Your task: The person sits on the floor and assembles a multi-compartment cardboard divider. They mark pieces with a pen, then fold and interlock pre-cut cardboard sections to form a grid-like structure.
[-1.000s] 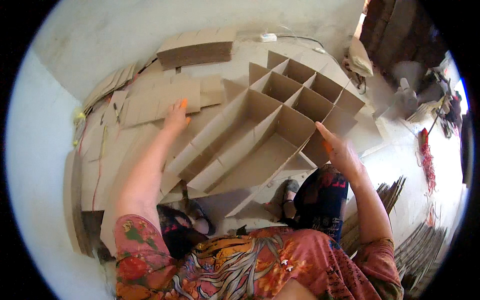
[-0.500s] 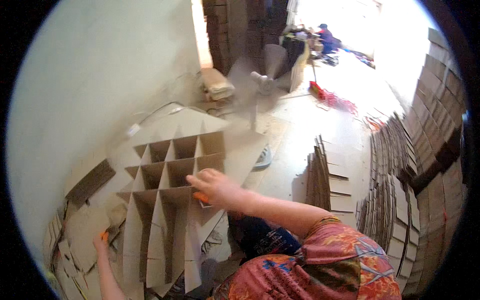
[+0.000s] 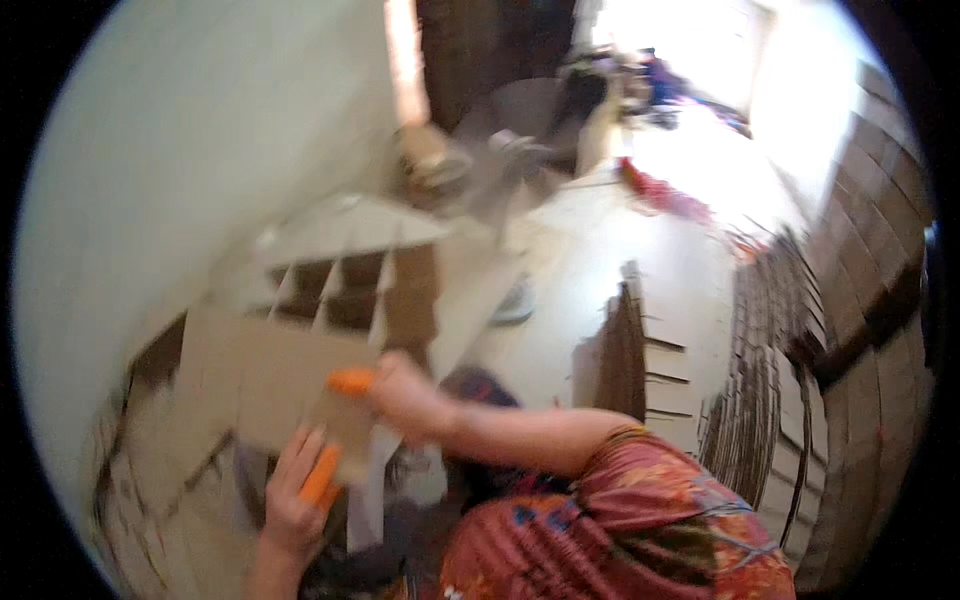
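Note:
A flat brown cardboard strip (image 3: pixel 265 370) lies slanted between my two hands, in front of a cardboard divider grid (image 3: pixel 410 290). My right hand (image 3: pixel 405 400) grips the strip's right end, an orange finger cover (image 3: pixel 350 381) over one digit. At the lower edge, my left hand (image 3: pixel 292 505) has its fingers against the cardboard, with another orange cover (image 3: pixel 320 477) on a digit. Blur hides the exact finger contact. Only the grid's far cells and a pale panel hanging at its near side show; the strip hides much of the rest.
Slotted cardboard sheets stand in a stack (image 3: pixel 615 345) to the right, beside longer rows (image 3: pixel 755 360). A fan (image 3: pixel 515 145) is ahead. Loose cardboard pieces (image 3: pixel 160 500) lie at the lower left. Red strapping (image 3: pixel 665 190) is on the floor farther off.
My left hand has come up and right from the loose pieces, and the strip now covers the grid's near part. My right hand has moved slightly down and grips the strip.

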Demonstrator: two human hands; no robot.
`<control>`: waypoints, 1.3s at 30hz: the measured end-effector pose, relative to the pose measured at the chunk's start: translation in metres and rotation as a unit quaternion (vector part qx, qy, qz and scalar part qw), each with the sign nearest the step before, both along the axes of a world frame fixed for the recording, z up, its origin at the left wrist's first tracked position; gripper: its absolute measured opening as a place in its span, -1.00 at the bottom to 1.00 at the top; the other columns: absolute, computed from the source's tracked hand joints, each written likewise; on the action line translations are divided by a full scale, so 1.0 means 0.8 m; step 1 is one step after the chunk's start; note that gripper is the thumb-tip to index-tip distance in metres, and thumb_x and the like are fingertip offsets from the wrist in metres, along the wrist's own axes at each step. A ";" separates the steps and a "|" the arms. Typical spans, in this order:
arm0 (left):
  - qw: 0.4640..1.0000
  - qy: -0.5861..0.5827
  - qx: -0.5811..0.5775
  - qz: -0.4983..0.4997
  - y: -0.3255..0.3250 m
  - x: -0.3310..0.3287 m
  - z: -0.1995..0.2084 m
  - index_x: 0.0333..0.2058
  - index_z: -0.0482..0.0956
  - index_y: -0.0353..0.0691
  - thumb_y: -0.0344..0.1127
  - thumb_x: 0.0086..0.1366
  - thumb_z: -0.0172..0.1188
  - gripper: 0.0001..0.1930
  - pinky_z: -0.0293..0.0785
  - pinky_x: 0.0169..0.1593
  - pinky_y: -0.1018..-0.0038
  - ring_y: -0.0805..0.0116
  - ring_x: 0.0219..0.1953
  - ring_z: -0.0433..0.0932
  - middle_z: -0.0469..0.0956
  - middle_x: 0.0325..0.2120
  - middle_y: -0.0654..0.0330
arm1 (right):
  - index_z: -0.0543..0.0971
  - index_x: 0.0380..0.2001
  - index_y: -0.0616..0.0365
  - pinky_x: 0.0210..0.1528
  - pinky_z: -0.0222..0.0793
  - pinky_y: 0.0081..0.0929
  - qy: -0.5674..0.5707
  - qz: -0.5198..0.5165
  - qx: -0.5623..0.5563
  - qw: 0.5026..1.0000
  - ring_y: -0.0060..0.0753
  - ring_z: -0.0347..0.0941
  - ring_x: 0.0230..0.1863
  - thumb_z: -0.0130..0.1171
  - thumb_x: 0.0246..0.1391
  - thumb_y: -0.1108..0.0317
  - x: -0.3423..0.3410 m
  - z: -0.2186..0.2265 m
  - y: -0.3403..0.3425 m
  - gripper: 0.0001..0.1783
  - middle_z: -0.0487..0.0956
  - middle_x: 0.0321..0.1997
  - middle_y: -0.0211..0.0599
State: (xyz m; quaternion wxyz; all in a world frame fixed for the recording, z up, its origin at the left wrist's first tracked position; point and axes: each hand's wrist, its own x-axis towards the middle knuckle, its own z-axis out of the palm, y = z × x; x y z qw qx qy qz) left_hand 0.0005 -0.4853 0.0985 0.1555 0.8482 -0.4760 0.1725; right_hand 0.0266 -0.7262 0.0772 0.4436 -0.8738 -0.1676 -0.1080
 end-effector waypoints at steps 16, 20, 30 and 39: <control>0.804 0.251 -0.505 0.192 0.099 0.170 0.018 -0.03 0.39 -0.32 -0.35 0.16 0.16 -0.61 0.46 -0.30 0.57 0.51 -0.41 0.47 0.49 -0.41 0.22 | 0.57 -0.28 0.26 -0.39 0.34 -0.62 0.036 -0.021 0.172 0.984 -0.66 0.41 -0.44 0.10 0.00 0.48 -0.052 0.077 -0.029 -0.81 0.57 -0.47 -0.45; 0.803 0.267 -0.497 0.193 0.100 0.163 0.012 -0.16 0.46 -0.31 -0.34 0.17 0.14 -0.73 0.43 -0.31 0.60 0.53 -0.43 0.45 0.49 -0.45 0.26 | 0.56 -0.28 0.29 -0.46 0.31 -0.63 0.017 -0.015 0.138 0.990 -0.70 0.38 -0.48 0.11 0.01 0.44 -0.047 0.068 -0.034 -0.81 0.56 -0.51 -0.45; 0.765 0.346 -0.470 0.271 0.123 0.166 -0.032 -0.26 0.50 -0.33 -0.30 0.17 0.13 -0.77 0.41 -0.32 0.60 0.53 -0.43 0.46 0.52 -0.44 0.23 | 0.57 -0.28 0.29 -0.25 0.36 -0.60 0.088 0.002 0.091 0.992 -0.62 0.42 -0.30 0.12 0.00 0.44 -0.016 0.043 -0.038 -0.80 0.59 -0.33 -0.37; 0.839 0.306 -0.255 0.372 0.157 0.165 -0.086 -0.13 0.48 -0.40 -0.24 0.18 0.15 -0.64 0.40 -0.36 0.56 0.49 -0.42 0.49 0.55 -0.42 0.16 | 0.45 -0.04 0.22 -0.12 0.34 -0.58 0.113 0.011 0.042 0.993 -0.58 0.43 -0.19 0.16 -0.02 0.46 -0.038 -0.038 -0.056 -0.59 0.58 -0.22 -0.20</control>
